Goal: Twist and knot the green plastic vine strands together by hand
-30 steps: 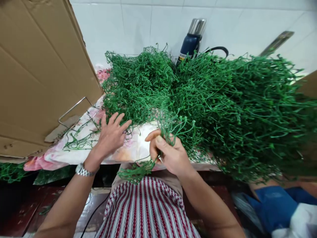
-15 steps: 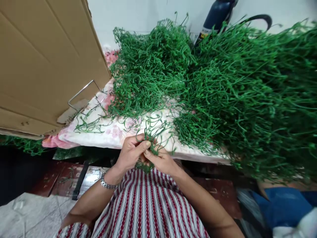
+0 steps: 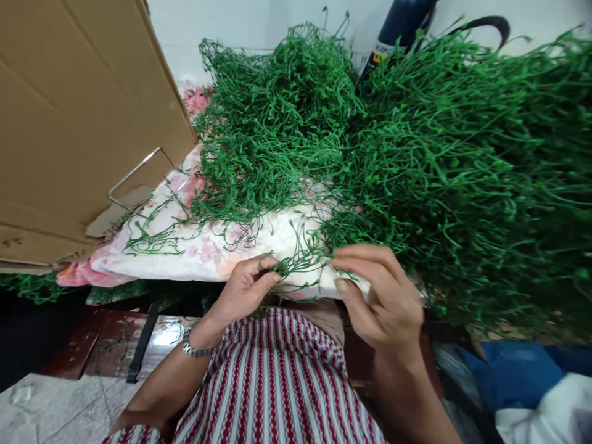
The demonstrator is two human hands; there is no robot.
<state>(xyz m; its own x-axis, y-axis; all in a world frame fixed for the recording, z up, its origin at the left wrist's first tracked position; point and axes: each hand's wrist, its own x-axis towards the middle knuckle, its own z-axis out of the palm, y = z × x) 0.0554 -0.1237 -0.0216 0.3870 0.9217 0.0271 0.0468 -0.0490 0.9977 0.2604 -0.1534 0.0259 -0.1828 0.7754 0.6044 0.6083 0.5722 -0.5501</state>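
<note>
Between thumb and fingers, my left hand (image 3: pixel 250 285) pinches a small bunch of green stems (image 3: pixel 300 262) that fans out to the right over the table edge. My right hand (image 3: pixel 379 293) is right of the bunch, its thumb and fingers apart near the stem tips; no stem is clearly held in it. Behind both hands, a large pile of green stems (image 3: pixel 444 160) covers the right and middle of the flowered cloth (image 3: pixel 213 246). A few loose stems (image 3: pixel 155 239) lie on the cloth at the left.
A large cardboard box (image 3: pixel 87 117) stands at the left, with a bent metal wire (image 3: pixel 136 169) beside its lower edge. A dark blue bottle-like cylinder (image 3: pixel 400 28) leans behind the pile. Blue and white bags (image 3: pixel 513 373) lie at the lower right.
My right hand has moved away from my left hand, to the right, and its fingers have opened. The bunch in my left hand now points right instead of up.
</note>
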